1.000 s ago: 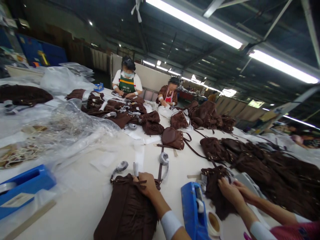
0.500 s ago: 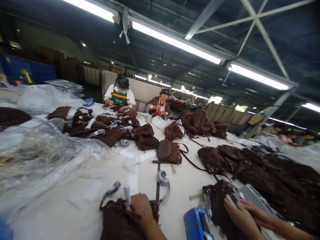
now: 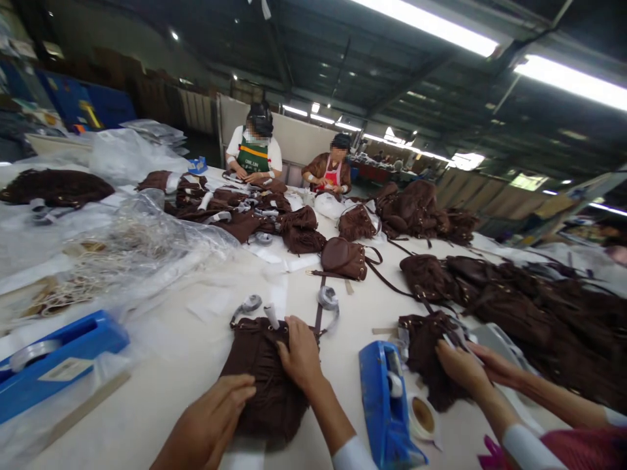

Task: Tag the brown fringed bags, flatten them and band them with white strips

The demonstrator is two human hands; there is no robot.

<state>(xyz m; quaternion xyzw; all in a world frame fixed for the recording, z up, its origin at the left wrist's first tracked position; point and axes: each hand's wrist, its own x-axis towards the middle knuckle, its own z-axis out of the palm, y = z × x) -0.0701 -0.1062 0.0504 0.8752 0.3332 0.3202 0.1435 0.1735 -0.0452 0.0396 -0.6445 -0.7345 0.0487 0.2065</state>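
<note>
A dark brown fringed drawstring bag (image 3: 262,385) lies flat on the white table in front of me. My left hand (image 3: 215,418) rests along its left side, fingers stretched out and close together. On the bag's upper right part lies my right hand (image 3: 302,356), fingers extended and thumb apart, gripping nothing that I can see. A white paper roll (image 3: 271,316) sticks up from the bag's mouth. Grey-wrapped strap ends curl above its top corners, a left coil (image 3: 251,303) and a right coil (image 3: 328,298).
Blue tape dispensers stand at left (image 3: 63,359) and right (image 3: 386,405), with a tape roll (image 3: 422,416) alongside. A co-worker's hands (image 3: 465,365) hold another brown bag (image 3: 426,346) at right. Brown bags (image 3: 529,313) pile up beyond; plastic sheeting (image 3: 161,241) covers the left. Two people work opposite.
My left hand has come into view at the bag's left side. My right hand has unbent from its curled hold near the paper roll, its fingers now extended. The view has tilted down.
</note>
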